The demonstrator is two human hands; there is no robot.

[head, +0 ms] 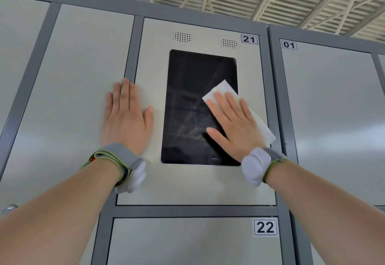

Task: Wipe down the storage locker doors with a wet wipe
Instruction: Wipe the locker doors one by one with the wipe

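While the wet wipe (261, 126) sits right of centre, straddling the dark screen (193, 106) edge on door 21 (150, 181), right hand (233, 127) presses it flat, fingers spread. Left hand (125, 118) braces flat, centre-left. Suggest even pressure, overlapping passes, light on the glass.

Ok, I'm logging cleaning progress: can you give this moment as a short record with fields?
left hand: flat on the frame beside door 21, holding nothing
right hand: flat, pressing the wet wipe on the screen
wet wipe: white, across the screen's right edge
screen: dark, set in door 21
neighbours: door 22 below, door 01 to the right
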